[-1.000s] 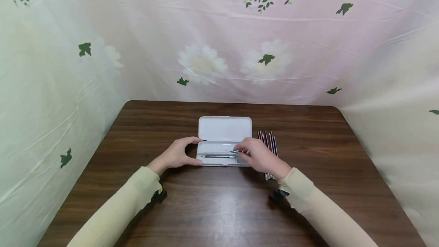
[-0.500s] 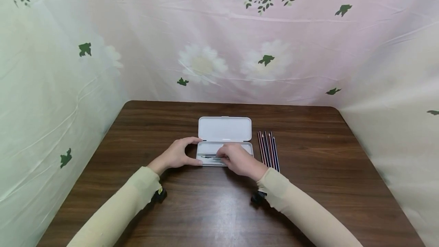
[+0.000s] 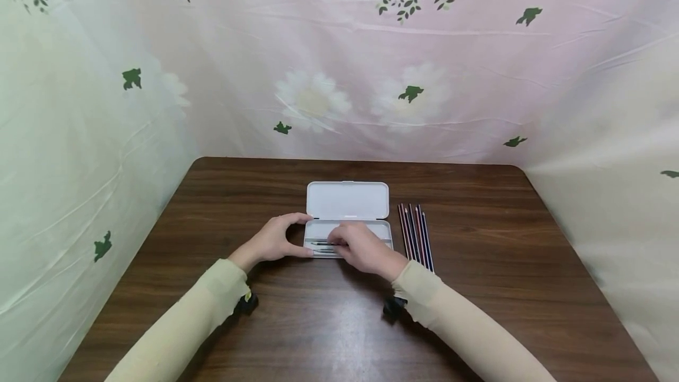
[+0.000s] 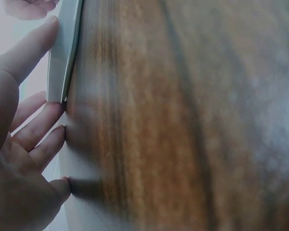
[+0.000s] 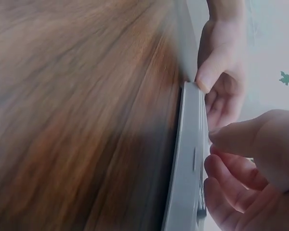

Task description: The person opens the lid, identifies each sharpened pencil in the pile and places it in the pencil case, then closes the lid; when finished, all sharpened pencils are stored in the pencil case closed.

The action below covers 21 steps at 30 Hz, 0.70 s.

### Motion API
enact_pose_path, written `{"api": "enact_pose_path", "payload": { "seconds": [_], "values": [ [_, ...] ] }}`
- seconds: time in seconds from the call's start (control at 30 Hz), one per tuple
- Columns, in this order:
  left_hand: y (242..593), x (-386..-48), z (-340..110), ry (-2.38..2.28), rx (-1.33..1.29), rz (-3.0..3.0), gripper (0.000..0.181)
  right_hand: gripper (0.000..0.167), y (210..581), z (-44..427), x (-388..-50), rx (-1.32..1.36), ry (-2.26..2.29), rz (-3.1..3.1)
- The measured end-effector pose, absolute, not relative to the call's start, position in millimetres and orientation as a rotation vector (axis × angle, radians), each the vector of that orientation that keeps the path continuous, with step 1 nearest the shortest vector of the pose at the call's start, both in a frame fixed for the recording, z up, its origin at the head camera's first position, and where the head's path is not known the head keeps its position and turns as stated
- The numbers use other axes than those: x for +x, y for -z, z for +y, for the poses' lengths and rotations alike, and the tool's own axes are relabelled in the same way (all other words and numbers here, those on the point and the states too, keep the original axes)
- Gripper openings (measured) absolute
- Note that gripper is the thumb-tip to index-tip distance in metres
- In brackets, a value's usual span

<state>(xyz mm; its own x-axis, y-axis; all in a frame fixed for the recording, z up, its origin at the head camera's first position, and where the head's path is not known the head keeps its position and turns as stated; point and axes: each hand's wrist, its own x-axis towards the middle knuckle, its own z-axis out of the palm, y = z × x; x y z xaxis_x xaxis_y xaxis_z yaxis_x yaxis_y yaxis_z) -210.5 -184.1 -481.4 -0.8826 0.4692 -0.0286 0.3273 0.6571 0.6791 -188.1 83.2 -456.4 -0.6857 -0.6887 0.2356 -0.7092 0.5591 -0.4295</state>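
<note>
A white pencil case (image 3: 377, 229) lies on the table, its lid (image 3: 347, 200) raised at the back. My left hand (image 3: 272, 237) grips its left end, thumb at the front edge and fingers behind. In the left wrist view the left thumb (image 4: 33, 50) presses the case's side. Two thin, pen-like things lie in the front compartment: a dark one (image 3: 320, 243) and a paler one (image 3: 322, 250). My right hand (image 3: 362, 247) is over the case, curled fingertips down at these things. Whether it pinches one is hidden, also in the right wrist view, where thumb and fingers (image 5: 226, 175) hover at the rim.
Several dark and reddish pencils (image 3: 415, 231) lie side by side just right of the case, their lower ends partly behind the right sleeve (image 3: 424, 287). The brown wooden table (image 3: 339, 323) reaches back to a printed cloth (image 3: 350, 105) hanging behind and at both sides.
My right hand has moved left and down into the case with a thin silvery thing, and a second thin thing now shows in the front compartment. The left hand has stayed put.
</note>
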Motion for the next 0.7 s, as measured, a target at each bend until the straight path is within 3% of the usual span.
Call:
{"api": "enact_pose_path", "payload": {
  "seconds": [0.7],
  "values": [
    [482.9, -210.8, -185.1, -1.043, 0.653, 2.667, 0.085, 0.017, 444.9, 210.6, -189.5, 0.806, -0.856, -2.73]
  ]
}}
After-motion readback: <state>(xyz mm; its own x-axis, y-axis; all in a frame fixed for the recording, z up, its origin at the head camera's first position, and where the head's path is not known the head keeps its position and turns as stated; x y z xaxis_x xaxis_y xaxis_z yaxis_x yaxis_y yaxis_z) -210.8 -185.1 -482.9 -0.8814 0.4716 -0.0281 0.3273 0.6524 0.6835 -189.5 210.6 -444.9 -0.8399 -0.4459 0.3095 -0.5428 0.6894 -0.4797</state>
